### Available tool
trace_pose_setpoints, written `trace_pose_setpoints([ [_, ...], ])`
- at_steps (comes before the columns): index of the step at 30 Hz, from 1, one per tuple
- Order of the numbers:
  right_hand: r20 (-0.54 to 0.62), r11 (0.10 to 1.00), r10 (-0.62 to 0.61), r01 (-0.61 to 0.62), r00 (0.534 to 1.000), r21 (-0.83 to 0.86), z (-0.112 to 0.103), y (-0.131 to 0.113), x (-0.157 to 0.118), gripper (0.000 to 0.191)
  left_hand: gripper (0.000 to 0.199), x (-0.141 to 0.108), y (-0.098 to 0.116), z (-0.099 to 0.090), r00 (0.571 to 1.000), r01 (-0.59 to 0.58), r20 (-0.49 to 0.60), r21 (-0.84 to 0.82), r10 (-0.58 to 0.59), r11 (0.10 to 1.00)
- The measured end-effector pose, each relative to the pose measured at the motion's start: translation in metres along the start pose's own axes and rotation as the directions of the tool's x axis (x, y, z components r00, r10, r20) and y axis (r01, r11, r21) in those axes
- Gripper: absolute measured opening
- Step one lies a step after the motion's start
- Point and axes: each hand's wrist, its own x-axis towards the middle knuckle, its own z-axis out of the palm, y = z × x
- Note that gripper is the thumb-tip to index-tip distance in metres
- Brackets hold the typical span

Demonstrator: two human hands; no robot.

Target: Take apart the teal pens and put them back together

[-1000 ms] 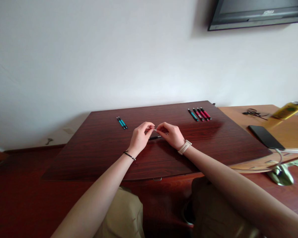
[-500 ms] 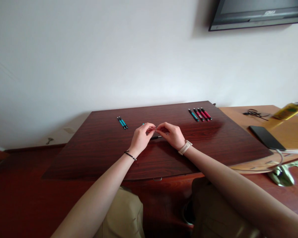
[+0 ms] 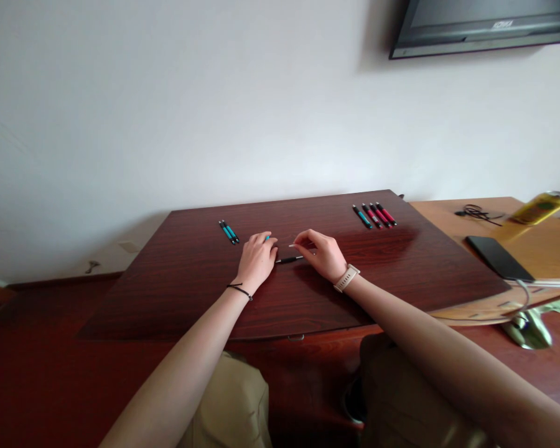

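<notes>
My R hand (image 3: 325, 255) pinches white rod (image 3: 292, 246); L hand (image 3: 256, 258) at turquoise piece (image 3: 267, 238), cannot tell grip; black pen part (image 3: 288, 259) lies crosswise btwn.

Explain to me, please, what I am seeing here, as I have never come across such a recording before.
There is no machine: these are a person's own bare hands, seen by a camera worn on that person's head, looking forward and down.

The right hand, with a watch strap at its wrist, pinches a small pale piece. The left hand is lowered at the dark table; a bit of turquoise shows by its fingers, but whether it grips that is hidden.

Between the hands lies a black pen part. Two turquoise pens lie to the left; one turquoise pen and three pink pens lie to the right. A phone and a tilted yellow can are farther right.
</notes>
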Motion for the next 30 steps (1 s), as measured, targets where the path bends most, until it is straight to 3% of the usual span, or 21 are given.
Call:
trace_pose_setpoints([
  [4,0.008,1.0,0.011,-0.011,1.0,-0.006,0.001,0.001,0.0,0.005,0.026,-0.001,-0.005,0.005,0.998,0.002,0.063,-0.005,-0.002,1.0],
  [14,0.02,1.0,0.03,-0.03,0.999,-0.004,0.0,0.002,-0.001,0.009,0.04,0.003,-0.008,-0.005,0.994,0.083,0.077,-0.012,-0.082,0.997],
  [20,0.03,1.0,0.026,-0.026,0.999,-0.004,0.0,0.002,-0.001,0.012,0.055,0.0,-0.011,0.004,0.997,-0.004,0.077,0.046,0.0,0.999],
  [30,0.026,1.0,0.021,-0.021,0.999,-0.008,0.0,0.002,-0.001,0.009,0.031,0.002,-0.01,0.0,0.998,-0.018,0.067,-0.009,0.019,1.0],
])
